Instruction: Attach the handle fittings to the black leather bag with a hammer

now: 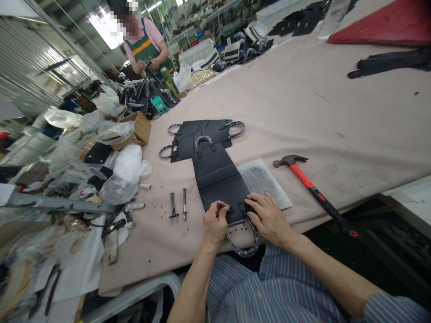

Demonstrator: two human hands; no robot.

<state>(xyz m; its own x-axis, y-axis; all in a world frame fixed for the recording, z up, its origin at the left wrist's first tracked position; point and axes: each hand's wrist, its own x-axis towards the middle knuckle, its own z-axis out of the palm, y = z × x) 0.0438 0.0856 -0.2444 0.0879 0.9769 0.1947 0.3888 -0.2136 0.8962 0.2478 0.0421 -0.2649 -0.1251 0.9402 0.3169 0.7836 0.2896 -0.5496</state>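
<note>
A black bag panel (218, 174) lies lengthwise before me, with a plastic-wrapped handle at each end. The near handle (243, 252) hangs over the table edge. My left hand (216, 220) is closed in a pinch at the panel's near left corner; what sits between thumb and forefinger is too small to make out. My right hand (267, 218) grips the near right corner, its fingers bent over the panel beside the handle's tab. A speckled white slab (264, 181) lies partly under the panel. Left of it are two metal punch-like tools, one forked (173, 208) and one slim (184, 205).
A claw hammer (303, 177) with a red and black grip lies to the right. More black panels with handles (188, 141) lie beyond. Plastic bags (124, 175) and a cardboard box (141, 128) crowd the left. A person in an apron (146, 51) stands across the table.
</note>
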